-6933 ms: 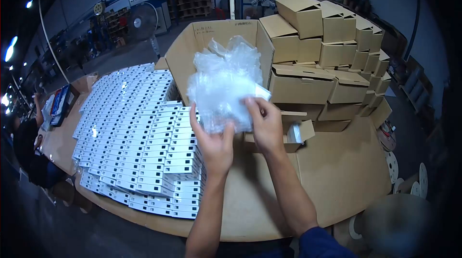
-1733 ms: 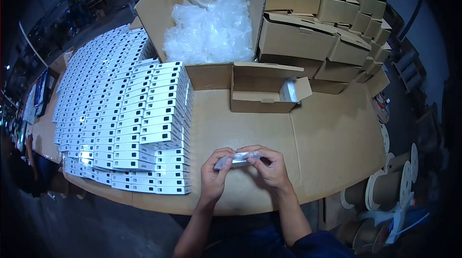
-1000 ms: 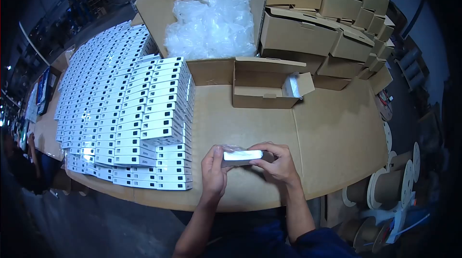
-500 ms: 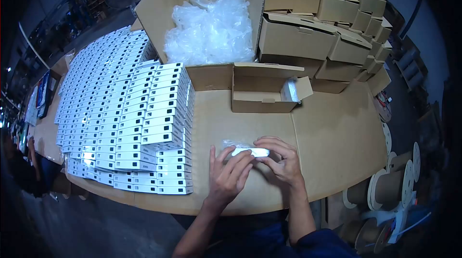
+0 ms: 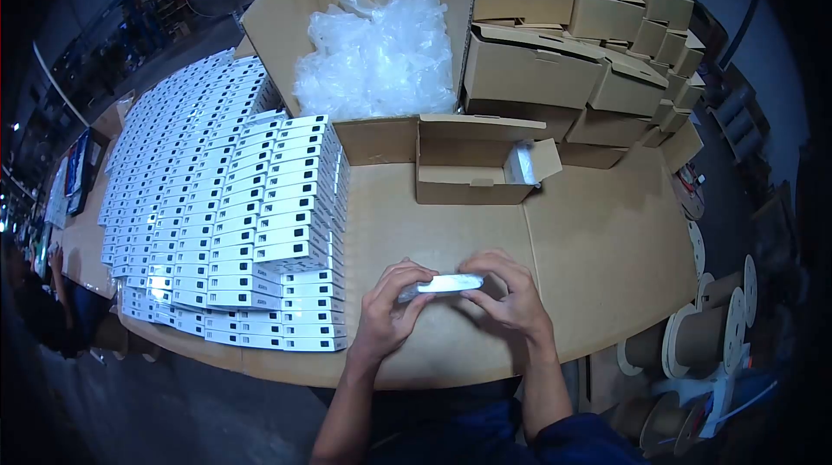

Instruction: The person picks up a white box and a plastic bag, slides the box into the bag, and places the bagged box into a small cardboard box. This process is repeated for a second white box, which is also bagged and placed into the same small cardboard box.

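A small white box in clear plastic wrap [image 5: 447, 284] is held level between both hands, just above the table. My left hand [image 5: 387, 311] grips its left end, thumb below and fingers on top. My right hand [image 5: 513, 293] pinches its right end between thumb and fingers; the fingers are slightly blurred. Beyond the hands stands an open brown carton [image 5: 468, 194], with a plastic-wrapped white item [image 5: 521, 164] upright at its right end. Left of my hands rises a large stack of white boxes [image 5: 290, 235] with black squares on their ends.
A big cardboard box [image 5: 269, 23] full of clear plastic bags [image 5: 377, 53] stands at the back. Brown cartons [image 5: 533, 71] are piled at the back right. Cable spools [image 5: 706, 335] sit beyond the table's [image 5: 607, 266] right edge. Another person's arm [image 5: 59, 279] shows far left.
My left hand has closed round the box's left end, its fingers formerly spread over the front. The loose plastic at that end now lies folded against the box, which has shifted slightly left.
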`<state>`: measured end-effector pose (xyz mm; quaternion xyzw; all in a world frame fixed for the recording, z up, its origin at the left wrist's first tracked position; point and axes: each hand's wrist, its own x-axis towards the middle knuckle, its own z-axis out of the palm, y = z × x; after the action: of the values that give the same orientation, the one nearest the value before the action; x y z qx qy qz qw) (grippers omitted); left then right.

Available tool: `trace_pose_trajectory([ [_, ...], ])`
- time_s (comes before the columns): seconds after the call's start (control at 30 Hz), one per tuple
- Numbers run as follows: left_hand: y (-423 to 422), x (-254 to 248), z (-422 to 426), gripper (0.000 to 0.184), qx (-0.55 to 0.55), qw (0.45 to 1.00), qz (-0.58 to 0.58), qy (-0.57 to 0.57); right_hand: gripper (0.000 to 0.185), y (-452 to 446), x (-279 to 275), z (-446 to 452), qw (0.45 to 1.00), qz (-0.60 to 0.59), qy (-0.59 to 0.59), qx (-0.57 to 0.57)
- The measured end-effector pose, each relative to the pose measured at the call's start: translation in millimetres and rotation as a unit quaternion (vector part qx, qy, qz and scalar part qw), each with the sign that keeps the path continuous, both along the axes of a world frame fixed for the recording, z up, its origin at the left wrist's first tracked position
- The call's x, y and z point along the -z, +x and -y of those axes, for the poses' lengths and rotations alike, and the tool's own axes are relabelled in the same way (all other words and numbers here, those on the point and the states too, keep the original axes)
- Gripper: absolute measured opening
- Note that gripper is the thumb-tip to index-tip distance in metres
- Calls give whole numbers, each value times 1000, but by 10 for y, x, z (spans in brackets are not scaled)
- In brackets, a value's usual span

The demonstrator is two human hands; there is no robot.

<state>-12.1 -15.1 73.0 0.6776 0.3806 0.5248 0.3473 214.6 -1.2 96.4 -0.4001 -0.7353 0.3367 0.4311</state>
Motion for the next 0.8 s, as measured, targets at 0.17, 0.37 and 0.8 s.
trace_pose_trajectory([
  [0.17,-36,-53,-30,30,-9,998,-64,23,25,-43,-113,-25,993,87,79,-33],
  [0.37,-66,-126,-51,31,-19,981,-184,55,21,-16,-218,-7,975,188,115,-21],
  [0.8,-20,-129,-590,63,-172,920,-341,93,16,158,-98,-251,966,53,144,208],
])
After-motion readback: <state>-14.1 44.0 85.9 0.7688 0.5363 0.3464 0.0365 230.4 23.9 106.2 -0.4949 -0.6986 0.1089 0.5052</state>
